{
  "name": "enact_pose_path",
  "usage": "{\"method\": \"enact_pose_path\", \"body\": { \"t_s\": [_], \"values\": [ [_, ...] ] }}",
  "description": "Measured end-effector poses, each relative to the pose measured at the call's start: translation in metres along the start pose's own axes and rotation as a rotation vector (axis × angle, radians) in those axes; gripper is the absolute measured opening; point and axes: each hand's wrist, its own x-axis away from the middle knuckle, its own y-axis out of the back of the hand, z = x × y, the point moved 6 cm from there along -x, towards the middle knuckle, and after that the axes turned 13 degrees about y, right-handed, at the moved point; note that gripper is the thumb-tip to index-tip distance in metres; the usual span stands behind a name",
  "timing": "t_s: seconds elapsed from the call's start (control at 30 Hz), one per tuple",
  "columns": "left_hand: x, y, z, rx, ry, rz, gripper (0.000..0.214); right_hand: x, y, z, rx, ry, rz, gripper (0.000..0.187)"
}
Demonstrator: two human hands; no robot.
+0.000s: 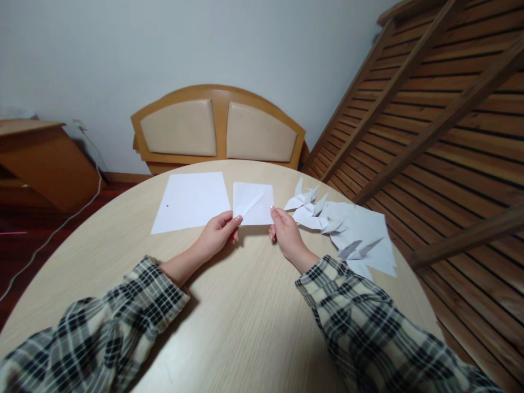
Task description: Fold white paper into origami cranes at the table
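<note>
Between my two hands is a square sheet of white paper (256, 203) with a diagonal crease across it. My left hand (221, 232) pinches its lower left corner between thumb and fingers. On the opposite side, my right hand (286, 234) grips the lower right edge the same way. The paper is held a little above the table, tilted towards me. Beyond my left hand lies a larger flat white sheet (192, 199) with a small dark spot near its left edge. Several folded white paper figures (307, 210) with pointed tips stand just right of my right hand.
More white sheets (364, 224) lie under some of the figures at the right of the round wooden table (229, 327). Behind the table stands a padded wooden headboard (221, 131). A slatted wooden frame (450, 136) leans at right; a cable (61, 232) trails at left.
</note>
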Motion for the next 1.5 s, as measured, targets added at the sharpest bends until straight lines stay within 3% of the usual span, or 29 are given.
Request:
{"method": "enact_pose_path", "body": {
  "t_s": [0.17,0.37,0.6,0.8,0.93,1.1,1.5],
  "values": [
    [0.000,-0.001,0.001,-0.003,-0.012,0.014,0.034,0.001,0.001,-0.002,-0.029,-0.013,-0.013,0.040],
    [0.002,0.000,0.000,0.043,0.077,-0.008,0.041,0.000,0.001,0.000,-0.040,-0.019,-0.018,0.040],
    [-0.001,0.004,0.001,0.035,0.066,-0.043,0.050,0.004,-0.008,0.005,0.027,-0.003,0.118,0.041],
    [-0.003,0.008,0.014,0.015,0.112,-0.081,0.037,0.007,-0.013,0.016,0.130,0.074,0.216,0.041],
    [-0.003,0.008,0.013,0.052,0.079,-0.072,0.036,0.006,-0.012,0.012,0.055,0.027,0.190,0.041],
    [-0.002,0.007,0.009,0.100,0.074,-0.070,0.034,0.003,-0.007,0.007,-0.053,-0.060,0.066,0.040],
    [-0.003,0.008,0.011,0.080,0.087,-0.079,0.037,0.004,-0.010,0.008,-0.073,-0.081,0.125,0.032]
  ]
}}
